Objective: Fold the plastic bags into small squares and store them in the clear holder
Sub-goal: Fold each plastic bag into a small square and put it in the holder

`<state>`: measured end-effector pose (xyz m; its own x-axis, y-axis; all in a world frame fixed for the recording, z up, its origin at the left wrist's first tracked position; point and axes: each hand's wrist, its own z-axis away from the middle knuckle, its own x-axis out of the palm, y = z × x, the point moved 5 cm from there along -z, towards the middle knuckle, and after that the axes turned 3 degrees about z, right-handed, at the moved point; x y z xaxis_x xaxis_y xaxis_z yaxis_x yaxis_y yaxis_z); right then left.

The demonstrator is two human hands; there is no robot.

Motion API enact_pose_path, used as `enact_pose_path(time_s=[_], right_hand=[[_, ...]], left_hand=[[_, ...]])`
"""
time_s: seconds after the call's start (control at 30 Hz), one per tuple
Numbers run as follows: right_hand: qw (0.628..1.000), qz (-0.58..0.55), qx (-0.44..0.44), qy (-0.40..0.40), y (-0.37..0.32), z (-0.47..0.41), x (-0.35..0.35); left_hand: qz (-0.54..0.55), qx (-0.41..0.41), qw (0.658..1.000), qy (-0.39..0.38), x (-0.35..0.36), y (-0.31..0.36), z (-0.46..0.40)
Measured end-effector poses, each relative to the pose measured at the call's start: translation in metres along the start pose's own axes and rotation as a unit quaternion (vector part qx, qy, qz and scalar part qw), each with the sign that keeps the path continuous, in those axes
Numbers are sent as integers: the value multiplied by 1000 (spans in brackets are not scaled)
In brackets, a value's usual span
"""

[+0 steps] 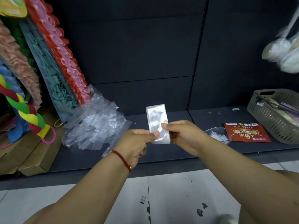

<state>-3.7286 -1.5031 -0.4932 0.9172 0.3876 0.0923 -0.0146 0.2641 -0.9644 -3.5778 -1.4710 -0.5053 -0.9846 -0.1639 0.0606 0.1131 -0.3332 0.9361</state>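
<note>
Head view: my left hand (137, 139) and right hand (182, 135) pinch a half-folded bag (157, 122), some squares already in the holder (217, 135), a pile of bags (95, 125) left.

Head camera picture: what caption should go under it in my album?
Both hands, left and right, pinch a folded plastic bag above the dark shelf.

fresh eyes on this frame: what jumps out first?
Dead centre, the left hand and right hand pinch a clear plastic bag folded into a narrow strip above the dark shelf. Left of them lies a crumpled heap of loose clear bags; at right, a red printed packet beside a grey slatted basket.
</note>
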Motion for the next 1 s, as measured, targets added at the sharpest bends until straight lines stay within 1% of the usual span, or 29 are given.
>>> enact_pose_path(time_s=[0.1, 0.27, 0.37, 0.43, 0.53, 0.6, 0.67, 0.73, 0.83, 0.87, 0.93, 1.0], right_hand=[[999, 28, -16, 22, 2, -2, -2], [998, 13, -57, 24, 0, -1, 1], [995, 50, -85, 20, -5, -2, -1], [988, 120, -98, 26, -9, -1, -4], [970, 219, -101, 23, -13, 1, -4], [958, 268, -100, 11, -14, 3, -1], [945, 311, -101, -3, -14, 5, 3], [931, 352, -95, -13, -15, 6, 6], [901, 422, -98, -9, -17, 10, 11], [899, 425, -100, -4, -17, 10, 12], [910, 401, -101, 26, -16, 9, 10], [917, 375, -101, 91, -19, 6, 1]], left_hand=[[-38, 16, 999, 4, 1, 0, 0], [-64, 59, 996, 3, 1, 4, 0], [-74, 42, 996, -4, 1, 3, -1], [-36, 0, 999, -32, 3, 2, 0], [62, -73, 992, -86, 6, 0, 0], [111, -96, 983, -108, 6, 0, 0], [138, -96, 980, -105, 6, 2, 0], [105, -69, 989, -79, 5, 4, 0], [23, 3, 999, -41, 3, 9, -1], [10, 20, 999, -33, 4, 11, 0], [-17, 49, 999, -8, 2, 15, 1], [-56, 78, 995, 23, -2, 20, 3]])
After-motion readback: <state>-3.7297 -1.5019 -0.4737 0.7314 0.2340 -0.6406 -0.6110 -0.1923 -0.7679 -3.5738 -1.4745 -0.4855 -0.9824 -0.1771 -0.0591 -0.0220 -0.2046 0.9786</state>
